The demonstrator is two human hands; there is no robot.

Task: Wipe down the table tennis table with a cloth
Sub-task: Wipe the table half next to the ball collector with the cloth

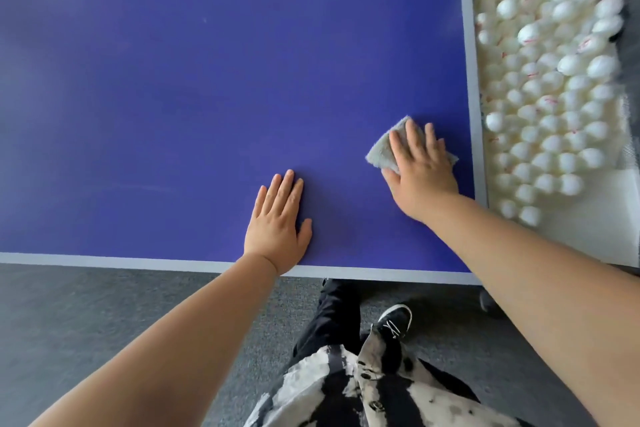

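Two hands lying flat on blue worktop. Right hand pressing down on grey cloth, fingers straight & spread, not curling round it. Cloth sitting nr right edge of worktop, twd near corner. Left hand resting palm-down on bare surface just inside near edge, fingers straight & close together, holding nothing. White balls lying piled beside worktop, off its right edge.

On table, cloth under right hand, left hand leftward, balls beyond right edge.
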